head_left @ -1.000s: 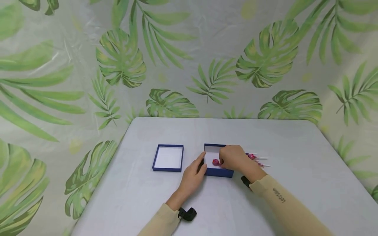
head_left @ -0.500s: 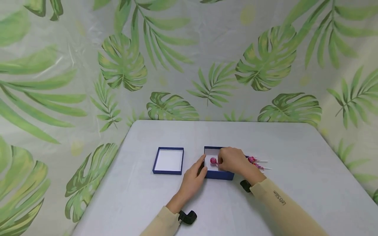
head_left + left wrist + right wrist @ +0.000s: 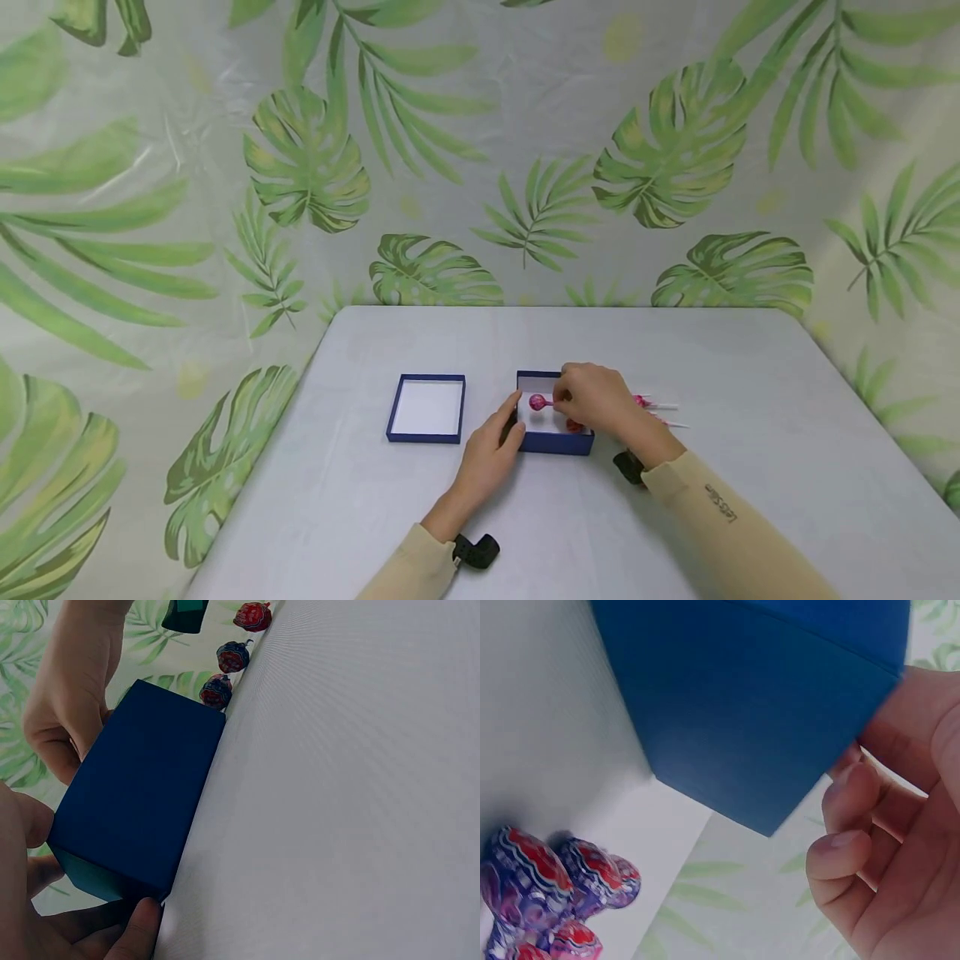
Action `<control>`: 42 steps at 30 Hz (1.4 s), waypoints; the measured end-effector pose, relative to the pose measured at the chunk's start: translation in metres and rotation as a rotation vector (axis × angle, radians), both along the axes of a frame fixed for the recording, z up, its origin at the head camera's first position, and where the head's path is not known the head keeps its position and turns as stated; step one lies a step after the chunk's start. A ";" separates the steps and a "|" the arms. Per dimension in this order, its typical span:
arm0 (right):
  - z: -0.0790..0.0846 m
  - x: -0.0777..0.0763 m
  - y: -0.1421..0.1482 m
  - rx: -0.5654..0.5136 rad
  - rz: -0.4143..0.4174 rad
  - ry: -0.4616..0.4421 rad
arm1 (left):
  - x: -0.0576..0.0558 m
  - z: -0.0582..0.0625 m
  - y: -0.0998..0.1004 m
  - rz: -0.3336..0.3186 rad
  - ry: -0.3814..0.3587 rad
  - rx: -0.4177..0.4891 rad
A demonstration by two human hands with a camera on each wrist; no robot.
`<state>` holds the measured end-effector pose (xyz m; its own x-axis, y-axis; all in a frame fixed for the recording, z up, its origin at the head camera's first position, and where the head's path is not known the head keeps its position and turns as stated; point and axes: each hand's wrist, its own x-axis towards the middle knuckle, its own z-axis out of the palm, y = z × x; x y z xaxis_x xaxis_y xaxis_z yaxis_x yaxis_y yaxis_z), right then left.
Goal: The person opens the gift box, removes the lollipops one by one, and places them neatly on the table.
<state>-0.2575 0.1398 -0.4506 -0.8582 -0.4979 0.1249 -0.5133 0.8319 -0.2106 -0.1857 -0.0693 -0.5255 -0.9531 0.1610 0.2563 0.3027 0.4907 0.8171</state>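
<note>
My right hand pinches the stick of a pink lollipop over a blue box with a white inside. The lollipop's round head points left. Near the front right inside the box shows a red lollipop, partly covered by that hand. My left hand rests its thumb and fingers against the box's left end, also seen at the corners of the box in the left wrist view. The right wrist view shows curled right-hand fingers beyond the box wall; the pinched lollipop is hidden there.
Several wrapped lollipops lie just right of the box, sticks pointing right. A shallow blue-edged lid, white inside, lies to the left. The white table meets a leaf-patterned curtain at the back.
The pink lollipop's head has moved slightly left and up, and its stick shows more. The red lollipop has come into view below my right hand. My left hand has stayed at the box.
</note>
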 end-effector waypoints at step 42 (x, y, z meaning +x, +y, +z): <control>0.026 0.016 0.056 -0.047 -0.069 0.043 | -0.001 -0.003 -0.001 -0.011 -0.002 0.002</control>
<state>-0.2417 0.1963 -0.4245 -0.8837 -0.4302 0.1846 -0.4643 0.8556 -0.2289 -0.1864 -0.0699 -0.5281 -0.9517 0.1711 0.2549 0.3065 0.4858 0.8186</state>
